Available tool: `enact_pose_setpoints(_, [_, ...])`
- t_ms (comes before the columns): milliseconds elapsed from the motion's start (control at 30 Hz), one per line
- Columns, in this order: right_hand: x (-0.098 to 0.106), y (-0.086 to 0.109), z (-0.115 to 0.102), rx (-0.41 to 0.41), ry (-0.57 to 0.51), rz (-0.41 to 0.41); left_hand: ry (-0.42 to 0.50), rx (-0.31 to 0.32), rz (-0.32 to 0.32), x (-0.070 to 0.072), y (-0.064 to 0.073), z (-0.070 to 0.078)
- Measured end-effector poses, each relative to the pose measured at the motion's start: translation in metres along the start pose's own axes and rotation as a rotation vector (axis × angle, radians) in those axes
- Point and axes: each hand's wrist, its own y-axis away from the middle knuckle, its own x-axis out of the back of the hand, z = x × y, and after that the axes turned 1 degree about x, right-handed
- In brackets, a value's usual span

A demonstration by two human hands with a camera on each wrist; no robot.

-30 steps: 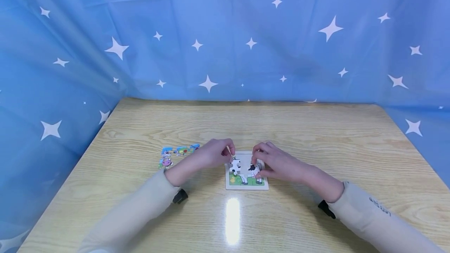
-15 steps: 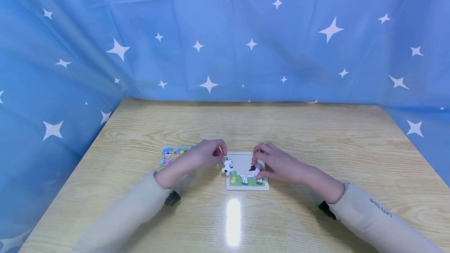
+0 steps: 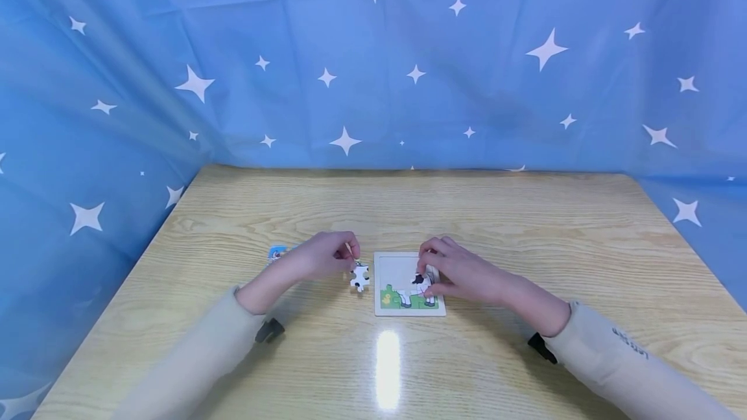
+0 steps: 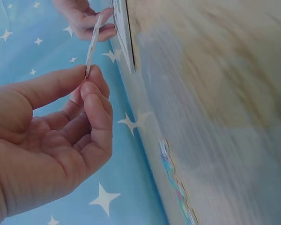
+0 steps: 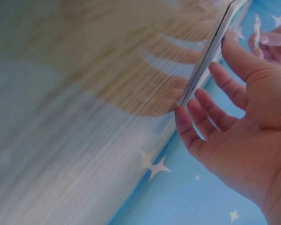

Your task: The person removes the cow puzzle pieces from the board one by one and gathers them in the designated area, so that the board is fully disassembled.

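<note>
My left hand pinches a white jigsaw piece with black spots between thumb and fingertips, left of a square puzzle frame. Seen edge-on in the left wrist view, the piece stands up from the fingertips, above the tabletop. My right hand rests at the frame's right side, covering part of it. In the right wrist view the fingers of the right hand are loosely spread along the frame's edge. Inside the frame, fitted pieces show cow legs, grass and a yellow duckling; the upper left is bare backing.
More colourful puzzle pieces lie on the wooden table left of the frame, mostly hidden behind the left hand and forearm. A blue curtain with white stars stands behind the table and along its sides.
My left hand has lifted the spotted jigsaw piece out of the frame's left side and carried it left, past the rim. The right hand has stayed at the frame.
</note>
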Motion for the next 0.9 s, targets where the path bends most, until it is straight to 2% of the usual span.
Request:
enact_pose_setpoints(200, [0.004, -0.001, -0.006, 0.024, -0.027, 0.024, 0.011, 0.003, 0.017, 0.004, 0.008, -0.008])
enact_pose_setpoints(367, [0.007, -0.002, -0.009, -0.004, -0.055, 0.009, 0.019, -0.004, 0.027, 0.008, 0.013, -0.014])
enact_pose_setpoints(600, [0.002, -0.001, 0.002, -0.043, 0.007, -0.055, 0.008, -0.012, 0.038, 0.016, 0.02, -0.024])
enact_pose_setpoints(900, [0.001, -0.001, 0.001, -0.042, 0.006, -0.054, 0.022, 0.032, 0.052, 0.022, 0.028, -0.032])
